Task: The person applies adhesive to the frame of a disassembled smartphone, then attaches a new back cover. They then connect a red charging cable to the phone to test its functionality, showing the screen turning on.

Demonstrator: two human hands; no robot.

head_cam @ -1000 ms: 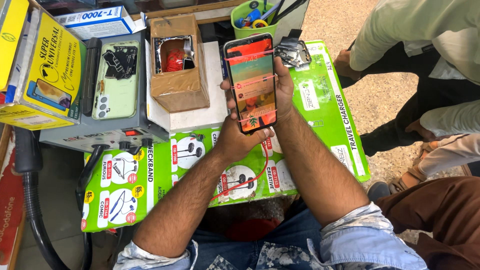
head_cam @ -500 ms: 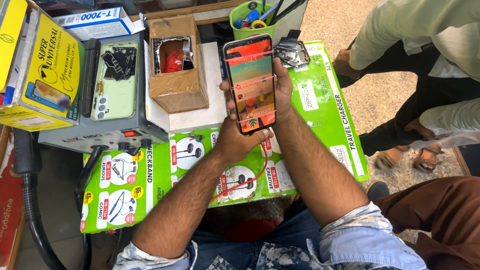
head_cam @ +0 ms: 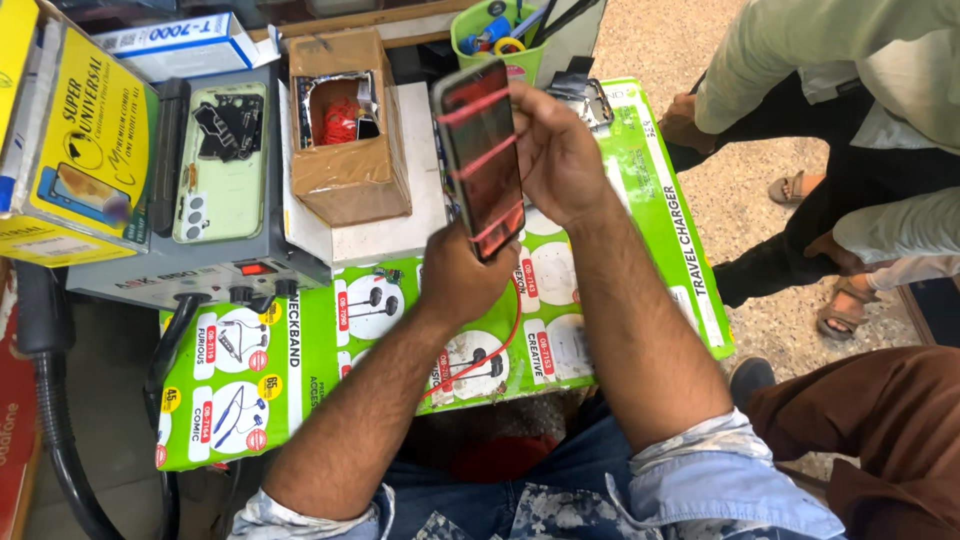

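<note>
The phone, bound with red bands, is held tilted above the green mat between the left hand and right hand, so the air above the mat's middle is taken. Just left of the phone a taped cardboard box stands on a white slab, closing that side. Behind the hands a green cup of tools blocks the far edge. Further left a grey machine bearing a pale phone back fills the corner, with a yellow box beside it. Open mat lies at the lower left and along the right strip. Beyond that strip, another person's legs crowd the floor.
</note>
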